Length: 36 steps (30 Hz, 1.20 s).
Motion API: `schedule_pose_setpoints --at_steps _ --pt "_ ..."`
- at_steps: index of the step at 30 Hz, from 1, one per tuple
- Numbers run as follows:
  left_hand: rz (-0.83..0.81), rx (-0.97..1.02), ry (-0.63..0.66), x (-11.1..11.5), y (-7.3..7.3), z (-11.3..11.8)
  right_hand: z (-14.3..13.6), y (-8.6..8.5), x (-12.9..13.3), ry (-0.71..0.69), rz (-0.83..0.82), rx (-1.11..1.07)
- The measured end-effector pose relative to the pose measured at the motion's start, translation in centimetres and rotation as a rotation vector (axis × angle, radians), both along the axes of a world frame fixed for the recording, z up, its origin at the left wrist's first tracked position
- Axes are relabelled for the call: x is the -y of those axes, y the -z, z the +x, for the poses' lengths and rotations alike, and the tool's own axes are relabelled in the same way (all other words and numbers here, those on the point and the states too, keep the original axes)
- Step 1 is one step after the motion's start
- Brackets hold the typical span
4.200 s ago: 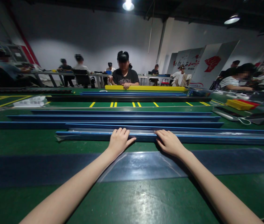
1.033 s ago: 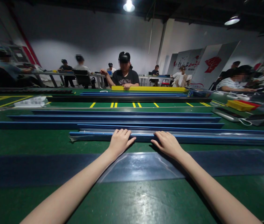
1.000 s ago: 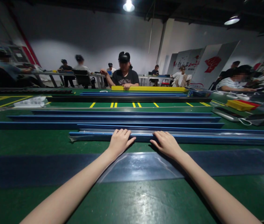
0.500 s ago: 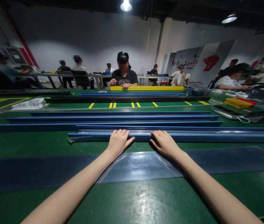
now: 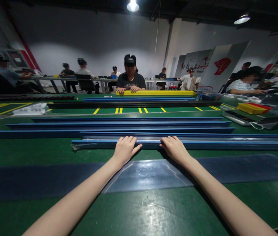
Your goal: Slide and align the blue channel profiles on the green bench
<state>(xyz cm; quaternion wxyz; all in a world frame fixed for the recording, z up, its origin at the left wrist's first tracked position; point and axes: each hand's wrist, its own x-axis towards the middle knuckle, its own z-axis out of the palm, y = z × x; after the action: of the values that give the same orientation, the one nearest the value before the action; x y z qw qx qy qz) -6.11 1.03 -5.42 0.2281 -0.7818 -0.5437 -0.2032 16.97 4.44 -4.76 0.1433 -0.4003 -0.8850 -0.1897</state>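
A long blue channel strip (image 5: 217,146) lies across the green table (image 5: 139,213), with clear film showing at its left end. My left hand (image 5: 125,149) grips its near edge, fingers bent over the top and thumb on the near side. Farther right, my right hand (image 5: 174,147) is closed on the same edge, its thumb mostly hidden. A bare stretch of the strip shows between the hands. Nearer to me, a flat transparent sheet (image 5: 148,173) lies under my forearms.
More blue strips (image 5: 40,133) lie beyond, then a long black strip (image 5: 134,105). Across the table a person (image 5: 131,80) rests both hands on a yellow strip (image 5: 158,93). At right are a phone-like device (image 5: 238,118) and a yellow tray (image 5: 249,108).
My right hand has shifted slightly right along the strip, and its thumb has tucked in. My left hand stays in place. The person opposite has moved their hands on the yellow strip.
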Motion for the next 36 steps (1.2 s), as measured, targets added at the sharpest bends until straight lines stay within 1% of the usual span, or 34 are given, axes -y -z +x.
schedule_pose_setpoints --at_steps 6,17,29,36 --pt "0.006 -0.008 0.000 0.00 0.07 -0.06 -0.03 -0.15 -0.09 -0.015 0.005 -0.014" --pt "0.016 -0.004 0.009 -0.12 0.04 0.01 0.18 -0.35 0.33 -0.049 -0.115 -0.066" --pt "0.019 0.029 0.032 0.03 -0.01 0.03 -0.01 -0.49 0.65 -0.033 -0.109 -0.064" --pt "0.005 0.005 0.018 0.05 -0.06 0.07 -0.03 -0.54 0.75 -0.033 -0.113 -0.063"
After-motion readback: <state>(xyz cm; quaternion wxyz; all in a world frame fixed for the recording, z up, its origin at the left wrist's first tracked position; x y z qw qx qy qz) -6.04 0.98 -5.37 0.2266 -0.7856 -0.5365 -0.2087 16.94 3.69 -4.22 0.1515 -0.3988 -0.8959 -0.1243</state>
